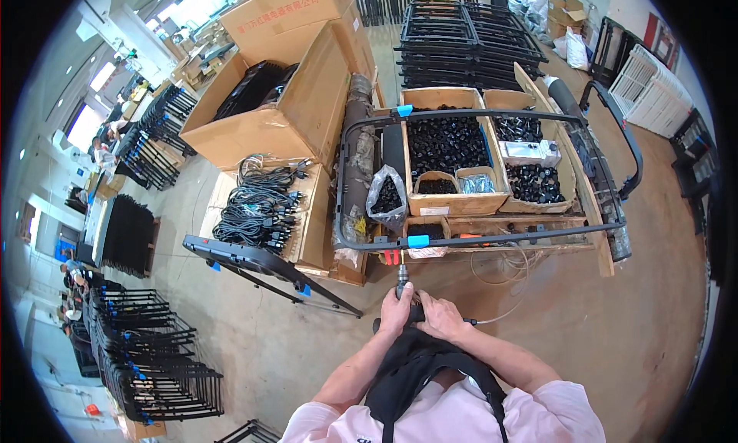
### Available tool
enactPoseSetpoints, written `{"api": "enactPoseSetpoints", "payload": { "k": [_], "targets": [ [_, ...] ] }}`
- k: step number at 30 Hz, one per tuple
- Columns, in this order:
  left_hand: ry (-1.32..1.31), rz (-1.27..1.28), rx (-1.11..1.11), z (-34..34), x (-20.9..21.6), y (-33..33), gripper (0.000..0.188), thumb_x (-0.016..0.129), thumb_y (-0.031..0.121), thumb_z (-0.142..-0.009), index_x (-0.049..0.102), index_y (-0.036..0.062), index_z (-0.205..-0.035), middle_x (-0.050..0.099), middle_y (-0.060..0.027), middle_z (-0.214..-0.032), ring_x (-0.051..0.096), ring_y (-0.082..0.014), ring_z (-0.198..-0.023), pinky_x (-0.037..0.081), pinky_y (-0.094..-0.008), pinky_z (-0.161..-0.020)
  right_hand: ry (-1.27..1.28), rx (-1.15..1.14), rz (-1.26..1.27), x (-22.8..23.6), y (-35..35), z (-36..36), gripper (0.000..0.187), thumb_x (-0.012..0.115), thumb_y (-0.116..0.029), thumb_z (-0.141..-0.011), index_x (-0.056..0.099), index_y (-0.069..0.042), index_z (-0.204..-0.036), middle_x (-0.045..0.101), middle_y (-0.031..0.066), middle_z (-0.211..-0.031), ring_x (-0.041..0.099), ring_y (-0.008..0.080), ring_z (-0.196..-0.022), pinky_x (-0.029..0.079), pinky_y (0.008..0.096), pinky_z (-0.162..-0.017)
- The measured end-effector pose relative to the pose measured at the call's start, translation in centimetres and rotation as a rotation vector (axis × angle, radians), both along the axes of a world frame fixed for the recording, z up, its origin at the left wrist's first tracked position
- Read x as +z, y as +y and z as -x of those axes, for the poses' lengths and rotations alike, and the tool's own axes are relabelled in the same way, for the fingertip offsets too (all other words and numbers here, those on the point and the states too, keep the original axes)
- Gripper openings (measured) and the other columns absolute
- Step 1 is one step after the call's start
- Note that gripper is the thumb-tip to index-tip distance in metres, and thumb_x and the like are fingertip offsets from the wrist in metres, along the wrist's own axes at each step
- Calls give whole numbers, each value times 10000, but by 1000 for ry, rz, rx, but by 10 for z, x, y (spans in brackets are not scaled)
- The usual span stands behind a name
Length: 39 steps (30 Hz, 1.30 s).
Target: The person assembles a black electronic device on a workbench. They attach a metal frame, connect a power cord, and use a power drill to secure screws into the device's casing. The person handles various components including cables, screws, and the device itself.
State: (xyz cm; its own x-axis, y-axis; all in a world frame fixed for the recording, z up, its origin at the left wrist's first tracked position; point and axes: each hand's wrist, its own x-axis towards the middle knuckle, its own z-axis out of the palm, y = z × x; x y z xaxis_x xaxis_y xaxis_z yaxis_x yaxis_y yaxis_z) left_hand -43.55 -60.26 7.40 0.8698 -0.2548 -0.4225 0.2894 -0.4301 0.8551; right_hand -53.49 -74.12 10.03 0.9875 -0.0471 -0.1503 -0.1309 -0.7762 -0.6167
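A drill-like power driver [403,275] with a metal chuck is held in front of my body, its bit pointing away toward the near bar of a black tubular frame [507,236]. My left hand [395,311] wraps around the driver just behind the chuck. Beside it, my right hand [443,317] closes on the dark rear part of the tool, and a thin pale hose or cord runs out by that hand. Blue pieces [418,242] sit on the frame bars. Whether the bit touches the bar, I cannot tell. Red pieces [392,257] hang next to the bit.
Under the frame, wooden trays [459,205] hold many small black parts. Left of them are a plastic bag [387,201] of parts, coiled black cables [257,209] and a large cardboard box [261,136]. Another frame [261,266] leans at left. Stacked frames [461,47] stand behind.
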Motion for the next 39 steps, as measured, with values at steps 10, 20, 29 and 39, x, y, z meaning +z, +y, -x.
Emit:
{"api": "enactPoseSetpoints", "payload": {
  "k": [10,20,29,39],
  "targets": [
    [-35,-92,-36,-11,-11,-6,580,639,566,-1030,660,-11,-1080,719,-184,-962,695,-312,-905,531,-467,-835,2,-2,8,3,-8,-6,1027,882,-361,-784,340,65,-1544,699,320,-1240,719,476,-1047,574,519,-945],
    [-52,-144,-27,-16,-7,-13,569,645,548,-1029,626,-13,-1123,721,-214,-1016,704,-349,-952,532,-480,-864,7,30,11,15,-14,-11,862,860,-344,-802,441,40,-1450,684,282,-1190,711,472,-1023,578,523,-914],
    [-51,-165,-16,-12,-12,-13,580,663,553,-1014,645,-13,-1139,731,-215,-1026,707,-348,-988,531,-477,-891,-77,13,-49,-1,-3,-7,577,851,-226,-770,571,-7,-1224,585,217,-1204,663,443,-1101,564,535,-927],
    [-61,-68,-3,-2,-16,-4,486,662,484,-1049,668,-1,-1076,645,-50,-896,562,-155,-842,482,-369,-768,-74,29,-61,-5,2,2,566,827,-228,-803,562,3,-1248,577,230,-1197,662,456,-1085,554,556,-920]
  ]
}}
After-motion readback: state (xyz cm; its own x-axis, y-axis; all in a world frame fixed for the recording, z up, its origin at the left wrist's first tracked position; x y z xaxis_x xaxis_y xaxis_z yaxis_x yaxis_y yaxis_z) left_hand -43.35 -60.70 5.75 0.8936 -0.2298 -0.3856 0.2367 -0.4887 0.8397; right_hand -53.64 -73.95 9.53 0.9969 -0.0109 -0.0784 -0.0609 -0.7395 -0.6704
